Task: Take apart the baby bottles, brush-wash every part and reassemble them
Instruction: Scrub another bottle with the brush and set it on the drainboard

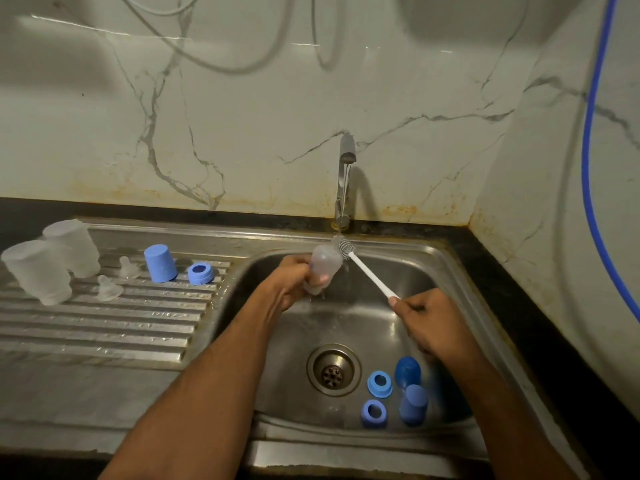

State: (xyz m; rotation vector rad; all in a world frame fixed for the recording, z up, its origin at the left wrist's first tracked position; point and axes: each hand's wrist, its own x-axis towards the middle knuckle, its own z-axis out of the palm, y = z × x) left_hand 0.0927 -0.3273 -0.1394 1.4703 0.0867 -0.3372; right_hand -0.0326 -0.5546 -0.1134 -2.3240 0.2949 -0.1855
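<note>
Left hand (294, 277) grips a clear bottle body (323, 271) over the sink (415, 271), under the running tap (346, 174). Right hand (427, 323) grasps the white brush (367, 273) by its handle end, bristles touching the bottle's top. Two blue collars (380, 384) and two blue caps (412, 405) lie in the basin beside the drain (334, 370). Two bottle bodies (38, 271), two teats (107, 289), one cap and one collar stand on the drainboard (104, 327).

We're seeing two bottle bodies (52, 261) sitting at the drainboard's (104, 327) back-left corner, w/ two teats (117, 278), a cap (160, 263) & a ring (201, 273) lying to their right. Two rings (376, 396) & two caps (410, 386) are lying in the sink's (446, 271) front-right corner, right of the drain (333, 370).
</note>
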